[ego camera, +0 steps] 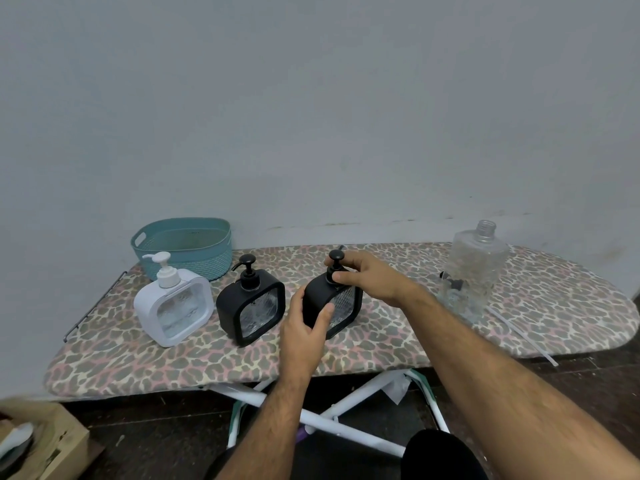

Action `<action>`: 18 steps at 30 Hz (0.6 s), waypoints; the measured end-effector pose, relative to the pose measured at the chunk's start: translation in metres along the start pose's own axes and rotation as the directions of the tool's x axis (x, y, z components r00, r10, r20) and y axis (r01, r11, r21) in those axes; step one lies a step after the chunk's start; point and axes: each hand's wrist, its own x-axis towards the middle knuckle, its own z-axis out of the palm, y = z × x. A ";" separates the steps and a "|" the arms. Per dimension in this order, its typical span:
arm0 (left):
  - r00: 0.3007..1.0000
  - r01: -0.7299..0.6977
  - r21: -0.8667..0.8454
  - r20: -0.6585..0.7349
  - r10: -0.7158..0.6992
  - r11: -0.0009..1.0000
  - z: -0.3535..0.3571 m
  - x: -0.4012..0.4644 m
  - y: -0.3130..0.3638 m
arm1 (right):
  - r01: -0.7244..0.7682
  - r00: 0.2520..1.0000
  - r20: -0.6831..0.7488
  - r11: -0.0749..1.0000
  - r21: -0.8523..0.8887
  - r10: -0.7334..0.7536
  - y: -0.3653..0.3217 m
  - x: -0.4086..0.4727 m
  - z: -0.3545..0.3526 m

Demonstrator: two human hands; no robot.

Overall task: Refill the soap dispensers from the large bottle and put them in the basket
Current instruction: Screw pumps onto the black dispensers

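The black dispenser (332, 301) on the right stands upright on the ironing board (381, 344), w/ a second black dispenser (250, 304) just beside it on the left and a white dispenser (174, 303) further left. Left hand (304, 329) wraps the body's near-left side, thumb across the front face, steadying it. Right hand (363, 275) comes over the top, fingertips pinching the pump collar (337, 277) at the neck; can't tell if it's being unscrewed or tightened.

Handling, as a guess: hard plastic shell w/ clear window, stiff, prob. light if empty, heavier and top-wobbly once filled. Smooth sides, could get slippery w/ soap on them, so best taken around the square body, not by the pump head, which would depress or twist.

Large clear bottle (474, 271) stands uncapped well to the right, looks nearly empty; its own pump seems to lie behind it. Teal basket (183, 247) sits at far left behind the white dispenser, nothing visible in it.
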 end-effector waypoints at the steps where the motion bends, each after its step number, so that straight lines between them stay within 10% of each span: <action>1: 1.000 -0.001 -0.002 -0.001 0.001 1.000 0.000 0.000 0.000 | -0.005 1.000 0.003 1.000 0.011 0.005 0.000 0.000 -0.001; 11: 0.999 -0.031 -0.050 0.007 0.031 0.998 -0.002 0.000 0.003 | 0.034 0.925 -0.326 0.900 -0.434 -0.193 0.002 0.000 0.020; 18: 0.999 -0.032 -0.044 0.021 0.033 0.999 -0.002 -0.002 0.005 | -0.020 1.000 0.014 1.000 -0.004 0.020 0.006 0.003 0.000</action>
